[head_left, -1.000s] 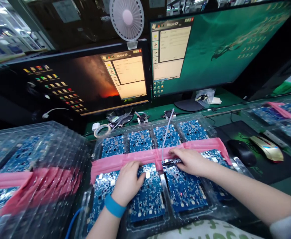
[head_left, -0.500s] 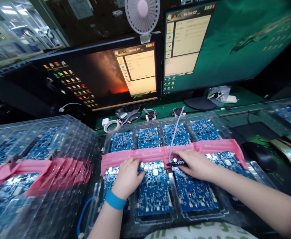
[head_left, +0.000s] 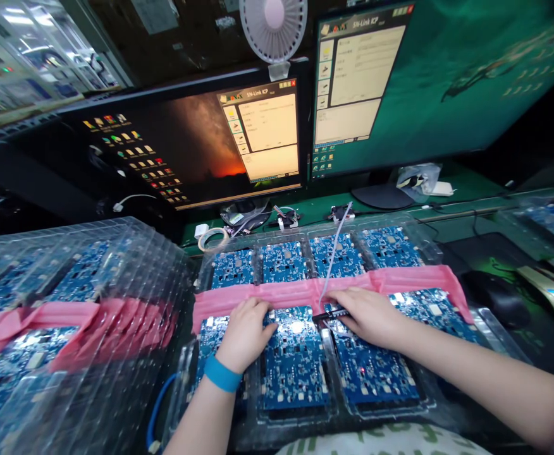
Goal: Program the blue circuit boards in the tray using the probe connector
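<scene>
My left hand (head_left: 247, 332), a blue band on its wrist, lies over a blue circuit board (head_left: 213, 327) and the lower edge of the pink strip (head_left: 229, 300). Its thumb is apart from the fingers and reaches onto the neighbouring circuit board (head_left: 296, 366). In my right hand (head_left: 369, 316) is a black marker pen (head_left: 330, 315), its end pointing left. That hand is over another circuit board (head_left: 374, 373) with a small red light lit. A thin pale cable (head_left: 332, 259) runs down to my right fingers; its lower end is hidden there.
The boards lie in a clear plastic tray (head_left: 331, 414). On the left stands a tall stack of similar trays (head_left: 153, 272). Two monitors (head_left: 196, 145) and a small fan (head_left: 274, 28) are behind. A tape roll (head_left: 213, 240) lies at the back; a black mouse (head_left: 492, 297) is on the right.
The marker's left end has shifted slightly left and down, and the pen sits at a different tilt in my right hand. My left hand stays almost in place.
</scene>
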Tool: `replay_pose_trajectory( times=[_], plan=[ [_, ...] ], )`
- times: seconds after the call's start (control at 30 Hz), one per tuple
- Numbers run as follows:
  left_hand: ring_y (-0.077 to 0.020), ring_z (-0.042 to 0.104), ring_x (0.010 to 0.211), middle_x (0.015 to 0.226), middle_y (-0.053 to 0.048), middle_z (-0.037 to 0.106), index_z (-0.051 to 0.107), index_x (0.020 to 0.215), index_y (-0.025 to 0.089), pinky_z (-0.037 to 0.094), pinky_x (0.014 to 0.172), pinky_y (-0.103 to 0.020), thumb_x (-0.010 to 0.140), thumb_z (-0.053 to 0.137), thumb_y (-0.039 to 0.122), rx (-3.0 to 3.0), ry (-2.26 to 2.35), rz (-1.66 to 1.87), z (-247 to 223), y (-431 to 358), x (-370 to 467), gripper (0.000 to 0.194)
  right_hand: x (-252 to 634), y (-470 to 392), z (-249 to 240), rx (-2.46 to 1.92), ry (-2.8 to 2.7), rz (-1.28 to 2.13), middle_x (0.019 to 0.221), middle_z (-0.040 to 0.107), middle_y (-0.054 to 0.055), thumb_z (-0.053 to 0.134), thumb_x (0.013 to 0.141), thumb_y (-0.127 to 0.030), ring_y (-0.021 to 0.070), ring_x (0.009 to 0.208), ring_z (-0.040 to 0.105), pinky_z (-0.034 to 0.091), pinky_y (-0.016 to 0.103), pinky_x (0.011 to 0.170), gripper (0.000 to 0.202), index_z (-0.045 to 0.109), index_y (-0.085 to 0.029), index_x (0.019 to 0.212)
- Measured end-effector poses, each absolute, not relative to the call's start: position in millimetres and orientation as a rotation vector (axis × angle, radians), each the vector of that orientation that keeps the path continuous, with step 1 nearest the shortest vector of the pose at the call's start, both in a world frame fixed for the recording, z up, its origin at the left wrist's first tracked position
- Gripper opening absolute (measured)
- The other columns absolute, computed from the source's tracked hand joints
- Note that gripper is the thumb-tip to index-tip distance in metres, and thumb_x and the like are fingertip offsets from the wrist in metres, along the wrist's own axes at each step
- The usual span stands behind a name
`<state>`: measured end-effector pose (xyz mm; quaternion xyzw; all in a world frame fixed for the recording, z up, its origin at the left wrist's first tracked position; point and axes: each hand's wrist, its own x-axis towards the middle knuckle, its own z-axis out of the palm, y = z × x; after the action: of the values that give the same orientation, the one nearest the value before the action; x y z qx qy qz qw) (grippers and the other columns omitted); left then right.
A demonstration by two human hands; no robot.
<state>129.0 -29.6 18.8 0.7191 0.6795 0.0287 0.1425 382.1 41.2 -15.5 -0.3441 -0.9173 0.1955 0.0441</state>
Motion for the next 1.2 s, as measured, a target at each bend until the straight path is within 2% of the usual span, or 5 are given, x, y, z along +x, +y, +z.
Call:
replay_pose_trajectory(
  times=[0.37,0.5,0.7,0.83,1.2],
  plan=[
    [-0.0223,0.052,0.088,0.090,-0.006,0.057,0.056,0.089,0.019,0.038,0.078,-0.035,0.072,0.055,0.023,2.084,1.959,0.112,15,-32,129,0.017,383,42,-16,-1.084,-2.753,0.656,0.103,0.052,0.006,0.048,0.073,-0.018,0.0211,0.093,0.049,0.042,0.035,0.078,0.047,0.040,-0.019,0.120],
    [-0.0225,0.052,0.089,0.092,-0.006,0.057,0.054,0.096,0.018,0.040,0.079,-0.035,0.072,0.056,0.027,2.080,1.933,0.201,17,-34,125,0.026,388,42,-16,-1.058,-2.645,0.636,0.108,0.050,0.005,0.042,0.071,-0.017,0.0201,0.098,0.047,0.043,0.035,0.080,0.051,0.038,-0.018,0.122],
    [-0.0229,0.052,0.096,0.102,-0.010,0.057,0.051,0.102,0.014,0.040,0.086,-0.036,0.076,0.049,0.033,2.026,2.196,0.402,24,-49,69,0.032,402,46,-24,-1.064,-2.335,0.708,0.107,0.051,0.004,0.037,0.071,-0.020,0.0179,0.097,0.049,0.044,0.034,0.082,0.045,0.044,-0.018,0.115],
    [-0.0242,0.053,0.092,0.097,-0.010,0.058,0.057,0.094,0.014,0.040,0.085,-0.037,0.073,0.049,0.033,2.034,2.388,0.280,26,-71,27,0.030,407,50,-30,-1.111,-2.199,0.855,0.110,0.050,0.003,0.037,0.076,-0.024,0.0166,0.100,0.048,0.043,0.033,0.086,0.039,0.042,-0.020,0.114],
    [-0.0284,0.029,0.120,0.130,-0.008,0.033,0.054,0.110,0.023,0.024,0.098,-0.045,0.069,0.051,0.022,1.805,2.390,0.056,-1,-83,17,0.041,405,50,-29,-1.174,-2.183,0.937,0.109,0.050,0.005,0.038,0.076,-0.027,0.0188,0.100,0.048,0.044,0.034,0.085,0.038,0.045,-0.018,0.112]
  ],
)
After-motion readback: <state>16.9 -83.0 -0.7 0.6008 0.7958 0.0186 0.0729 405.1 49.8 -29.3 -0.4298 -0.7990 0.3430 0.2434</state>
